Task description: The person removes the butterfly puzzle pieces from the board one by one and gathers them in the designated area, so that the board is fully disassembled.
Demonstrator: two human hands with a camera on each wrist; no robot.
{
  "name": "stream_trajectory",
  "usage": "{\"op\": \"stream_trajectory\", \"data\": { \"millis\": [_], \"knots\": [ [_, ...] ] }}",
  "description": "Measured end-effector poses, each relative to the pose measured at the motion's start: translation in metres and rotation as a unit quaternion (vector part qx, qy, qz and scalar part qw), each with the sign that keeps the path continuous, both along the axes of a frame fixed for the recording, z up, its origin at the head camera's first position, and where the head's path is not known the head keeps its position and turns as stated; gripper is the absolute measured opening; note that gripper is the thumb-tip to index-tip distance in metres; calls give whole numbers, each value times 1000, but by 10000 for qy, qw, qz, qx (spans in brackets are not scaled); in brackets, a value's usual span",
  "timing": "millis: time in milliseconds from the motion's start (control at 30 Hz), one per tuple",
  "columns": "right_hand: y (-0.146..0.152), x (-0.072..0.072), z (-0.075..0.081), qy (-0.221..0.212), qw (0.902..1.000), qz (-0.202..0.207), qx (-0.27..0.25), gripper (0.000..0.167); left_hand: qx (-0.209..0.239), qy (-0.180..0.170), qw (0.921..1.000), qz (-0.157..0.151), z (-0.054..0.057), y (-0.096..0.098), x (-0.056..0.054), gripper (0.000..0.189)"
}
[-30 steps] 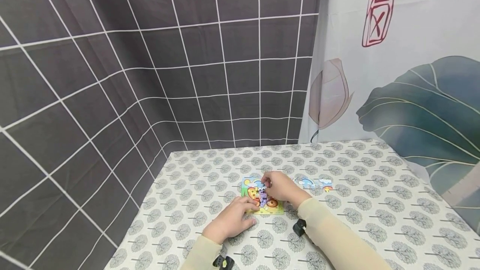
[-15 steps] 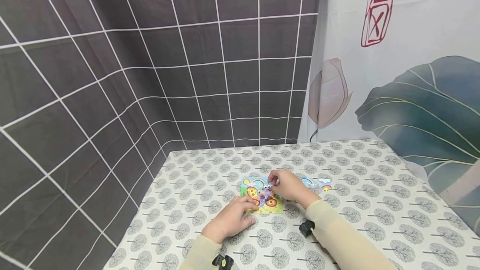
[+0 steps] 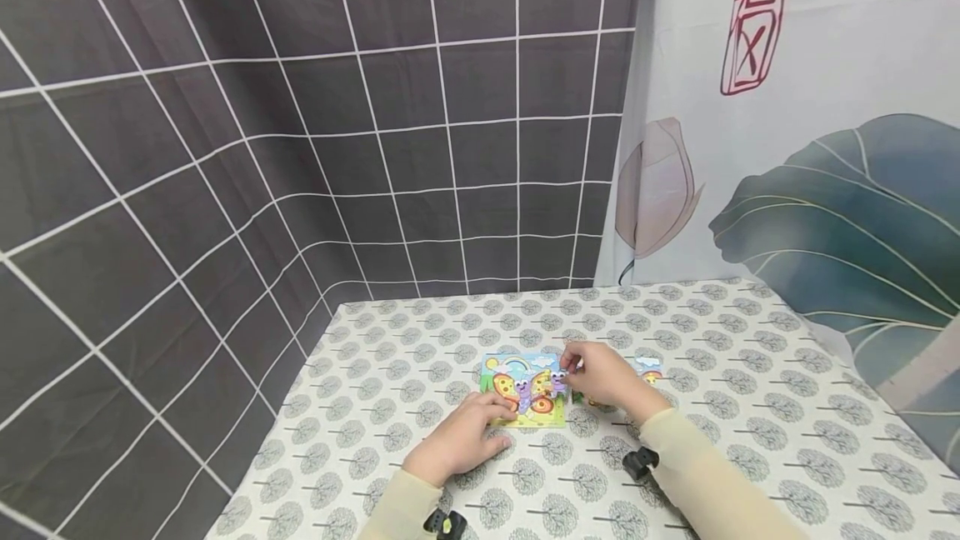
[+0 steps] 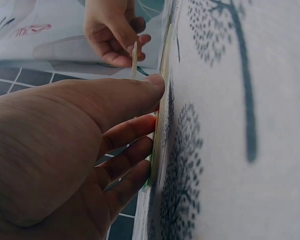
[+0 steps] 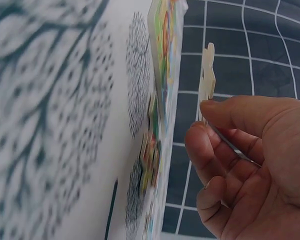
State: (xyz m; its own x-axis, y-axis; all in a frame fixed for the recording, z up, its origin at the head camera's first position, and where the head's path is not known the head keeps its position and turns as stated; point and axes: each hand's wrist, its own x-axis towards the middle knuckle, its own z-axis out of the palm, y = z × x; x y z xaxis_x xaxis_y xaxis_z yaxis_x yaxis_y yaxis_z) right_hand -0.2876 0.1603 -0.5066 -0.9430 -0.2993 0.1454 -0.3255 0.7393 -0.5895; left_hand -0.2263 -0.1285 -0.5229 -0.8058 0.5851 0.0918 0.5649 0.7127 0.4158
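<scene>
A flat puzzle board [image 3: 553, 418] with a printed butterfly lies on the patterned cloth. My left hand [image 3: 467, 433] rests at its lower left, fingertips on the board, thumb by its near edge. In the left wrist view the fingers of that left hand [image 4: 115, 145] look relaxed against the board's edge [image 4: 165, 65]. Between thumb and fingers, my right hand [image 3: 602, 375] pinches a purple puzzle piece [image 3: 557, 383] over the board's right side. From the right wrist view, this puzzle piece [image 5: 208, 80] stands upright on edge, clear of the board [image 5: 163, 50].
Loose puzzle pieces [image 5: 150, 160] lie on the cloth right of the board, partly hidden under my right hand. More pale blue pieces [image 3: 647, 367] lie farther right. A dark grid curtain [image 3: 487, 215] hangs behind the table.
My right hand has moved right, carrying the purple puzzle piece from over the board's middle to its right edge. The printed butterfly body shows more fully. My left hand stays put.
</scene>
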Motion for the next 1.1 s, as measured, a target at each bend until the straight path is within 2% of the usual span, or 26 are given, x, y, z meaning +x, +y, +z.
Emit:
{"op": "stream_trajectory", "data": {
  "millis": [333, 633, 1100],
  "knots": [
    [21, 12, 3, -121, 9998, -92, -162, 19, 23, -4, 10000, -17, 1, 0, 1, 38],
    [40, 21, 2, -12, 9998, -90, -149, 19, 24, -54, 10000, 50, 0, 0, 0, 38],
    [67, 28, -3, -215, 9992, -304, -156, 19, 61, -124, 9999, 45, -2, -1, -1, 39]
  ]
}}
